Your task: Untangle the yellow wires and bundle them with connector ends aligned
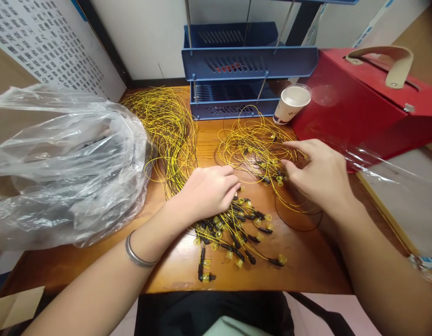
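Forearms close to us, yellow wires in two groups on the desk

Nearest are our bare forearms, with a dark band on the left wrist. Our left hand lies over the long wire bundle; its fingers are curled in, but we cannot tell if they pinch any single wire. The bundle runs from the back of the desk to under this hand, and its black ends with yellow caps are spread out toward us.

Our right hand is at the side of the looser coil. Its thumb and first finger stand a little apart — no firm grip on a wire is visible.

We judge that the work is somewhere in the middle: one smaller group lies apart from the large bundle, and many wires remain in that bundle. Which group is the finished one — this we cannot tell, and the wires are too tangled for counting.

Left of the bundle is a clear plastic bag; a paper cup stands behind the coil.
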The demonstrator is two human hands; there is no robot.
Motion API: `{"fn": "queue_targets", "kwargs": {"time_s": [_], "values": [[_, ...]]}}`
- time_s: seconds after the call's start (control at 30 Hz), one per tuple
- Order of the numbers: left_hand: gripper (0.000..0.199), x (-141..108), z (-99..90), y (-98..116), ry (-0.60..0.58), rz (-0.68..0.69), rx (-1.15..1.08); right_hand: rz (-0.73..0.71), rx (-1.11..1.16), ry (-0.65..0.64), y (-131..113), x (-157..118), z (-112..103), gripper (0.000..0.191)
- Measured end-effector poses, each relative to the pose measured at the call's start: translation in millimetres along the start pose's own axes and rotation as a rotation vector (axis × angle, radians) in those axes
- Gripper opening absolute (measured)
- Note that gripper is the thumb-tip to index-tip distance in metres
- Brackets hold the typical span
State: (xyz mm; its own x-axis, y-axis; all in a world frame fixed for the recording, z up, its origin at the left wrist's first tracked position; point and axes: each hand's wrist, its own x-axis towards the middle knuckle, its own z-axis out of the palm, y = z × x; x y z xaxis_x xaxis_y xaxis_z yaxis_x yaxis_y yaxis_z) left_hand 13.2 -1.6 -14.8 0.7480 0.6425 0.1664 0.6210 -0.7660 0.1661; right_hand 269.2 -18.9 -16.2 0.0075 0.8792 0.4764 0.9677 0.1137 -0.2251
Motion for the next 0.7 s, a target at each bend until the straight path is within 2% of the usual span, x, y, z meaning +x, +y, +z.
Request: {"fn": "queue_targets", "kwargs": {"time_s": [0.1,0.2,0.27,0.37,0.5,0.7], "values": [[0.031,-0.6,0.1,0.2,-0.023,0.005,0.019,-0.206,0.218,0.02,-15.3,-3.5,-2.5,0.03],[0.027,-1.6,-0.7,-0.8,-0.051,0.018,0.015,-0.389,0.365,-0.09,-25.4,-8.7,-4.1,0.02],[0.029,-2.0,-0.7,-1.6,-0.065,0.015,0.006,-0.449,0.401,-0.175,-28.4,-12.1,-3.0,0.015],[0.031,-1.3,0.7,-2.0,-0.066,-0.006,-0.012,-0.489,0.399,-0.259,-29.6,-15.5,1.1,0.011],[0.027,0.3,3.5,-1.0,-0.056,-0.032,-0.029,-0.511,0.34,-0.347,-30.6,-17.4,7.5,0.018],[0.022,-0.1,2.3,-1.3,-0.006,-0.016,-0.025,-0.485,0.364,-0.309,-36.1,-19.5,12.6,0.016]]}}
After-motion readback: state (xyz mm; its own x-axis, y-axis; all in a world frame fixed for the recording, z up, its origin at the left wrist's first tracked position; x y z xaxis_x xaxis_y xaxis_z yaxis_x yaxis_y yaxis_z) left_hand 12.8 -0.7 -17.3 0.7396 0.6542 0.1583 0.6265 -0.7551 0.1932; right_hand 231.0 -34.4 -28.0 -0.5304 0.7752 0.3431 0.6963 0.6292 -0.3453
